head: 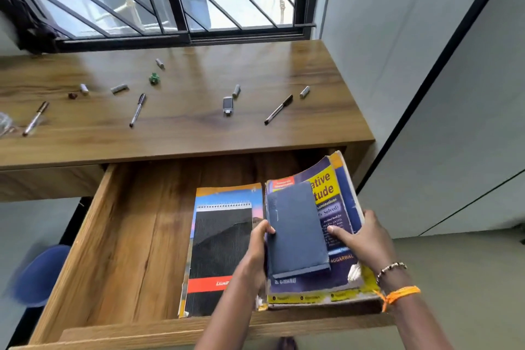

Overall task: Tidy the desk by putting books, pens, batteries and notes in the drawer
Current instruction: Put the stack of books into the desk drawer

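Left hand (257, 250) grips the left edge of a small dark-blue notebook (295, 231), thumb curled over its cover; right hand (366, 239) holds the right side of a thick, worn textbook (338, 207), thumb pressed on the cover and fingers wrapped round the edge. Notebook lies on the textbook, at the right end of the open drawer (119, 236). Just left of it, a black spiral pad (218, 244) lies on a larger book (227, 193). On the desk (184, 128) above: three pens (137, 109), scattered batteries (119, 88), a USB stick (227, 105)
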